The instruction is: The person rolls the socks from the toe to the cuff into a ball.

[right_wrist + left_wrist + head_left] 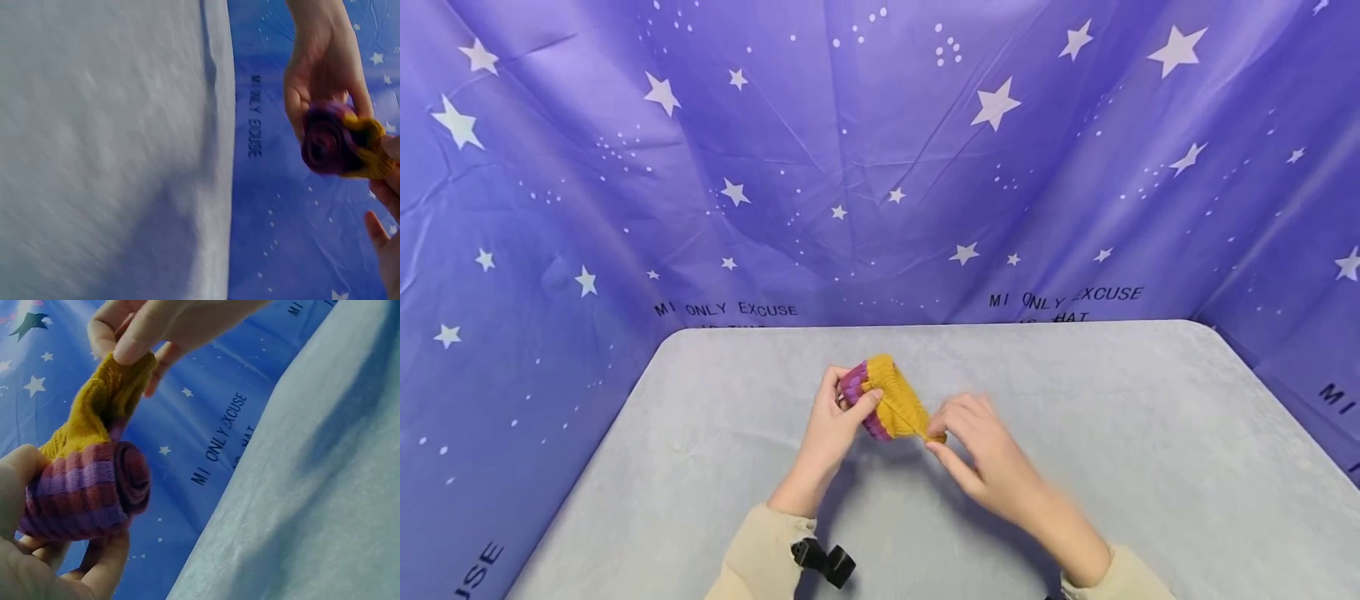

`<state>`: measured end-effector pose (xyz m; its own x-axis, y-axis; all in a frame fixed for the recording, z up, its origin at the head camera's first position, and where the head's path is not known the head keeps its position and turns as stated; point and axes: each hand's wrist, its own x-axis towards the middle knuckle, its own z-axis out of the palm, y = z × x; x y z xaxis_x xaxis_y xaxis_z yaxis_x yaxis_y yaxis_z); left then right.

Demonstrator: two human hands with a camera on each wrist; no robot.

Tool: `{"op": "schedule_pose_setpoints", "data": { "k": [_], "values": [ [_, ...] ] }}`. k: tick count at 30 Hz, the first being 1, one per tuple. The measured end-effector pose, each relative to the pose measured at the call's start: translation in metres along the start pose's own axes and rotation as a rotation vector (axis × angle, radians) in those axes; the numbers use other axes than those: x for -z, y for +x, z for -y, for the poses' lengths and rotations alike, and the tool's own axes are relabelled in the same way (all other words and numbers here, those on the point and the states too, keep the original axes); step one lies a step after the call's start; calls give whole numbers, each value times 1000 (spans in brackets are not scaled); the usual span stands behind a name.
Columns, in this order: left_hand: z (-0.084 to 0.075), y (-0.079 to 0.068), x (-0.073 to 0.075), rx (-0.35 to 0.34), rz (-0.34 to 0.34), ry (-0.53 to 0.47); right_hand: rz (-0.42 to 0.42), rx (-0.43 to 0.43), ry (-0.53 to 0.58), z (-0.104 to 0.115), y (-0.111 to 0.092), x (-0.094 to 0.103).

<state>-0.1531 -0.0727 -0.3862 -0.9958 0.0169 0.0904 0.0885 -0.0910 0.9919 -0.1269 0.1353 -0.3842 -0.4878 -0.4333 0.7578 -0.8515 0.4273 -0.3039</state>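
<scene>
A rolled-up knitted sock (pixel 897 402), striped purple and maroon with a mustard-yellow ribbed end, is held above the table. My left hand (pixel 831 421) grips the striped roll, thumb on the near side and fingers behind it. With thumb and fingertips, my right hand (pixel 988 454) pinches the tip of the yellow part, which is stretched out to the right. In the left wrist view the sock's striped roll (pixel 78 494) shows its spiral end, with the yellow part drawn upward. The spiral end of the sock (pixel 322 142) also faces the right wrist view, where yellow fabric partly wraps its side.
Beneath the hands is a table with a light grey cloth-like top (pixel 715 467). A purple-blue curtain (pixel 850 167) with white stars and printed words surrounds the table's back and sides. A black strap device (pixel 823 562) sits at the left cuff.
</scene>
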Motion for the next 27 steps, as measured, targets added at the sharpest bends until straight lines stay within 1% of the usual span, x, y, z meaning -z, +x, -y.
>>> {"op": "schedule_pose_setpoints", "data": {
  "k": [1, 3, 5, 8, 10, 13, 16, 18, 20, 25, 27],
  "values": [
    [1, -2, -1, -2, -16, -5, -18, 3, -11, 3, -2, -3],
    [4, -6, -4, -6, -33, 2, -45, -34, -38, 8, -5, -9],
    [4, -11, -8, -24, -46, 31, -58, -116, -72, 11, -7, -15],
    [2, -16, -12, -66, -76, 54, -87, -262, -87, 10, -5, -20],
    [-1, -17, -13, -89, -89, 53, -118, -315, -76, 8, -3, -21],
    [-2, -14, -13, -97, -105, 51, -143, -307, -30, 8, -1, -19],
    [0, -10, -12, -109, -139, 74, -126, -261, -1, 13, 0, -19],
    [1, -9, -12, -126, -158, 86, -123, -249, -10, 18, 0, -20],
    [0, -7, -13, -145, -167, 84, -137, -276, -23, 20, 2, -21],
    [-13, -10, -17, -110, -149, -29, -192, -344, -43, 15, 8, -21],
    [-14, -10, -17, -119, -158, -21, -205, -342, -23, 15, 8, -19]
  ]
}}
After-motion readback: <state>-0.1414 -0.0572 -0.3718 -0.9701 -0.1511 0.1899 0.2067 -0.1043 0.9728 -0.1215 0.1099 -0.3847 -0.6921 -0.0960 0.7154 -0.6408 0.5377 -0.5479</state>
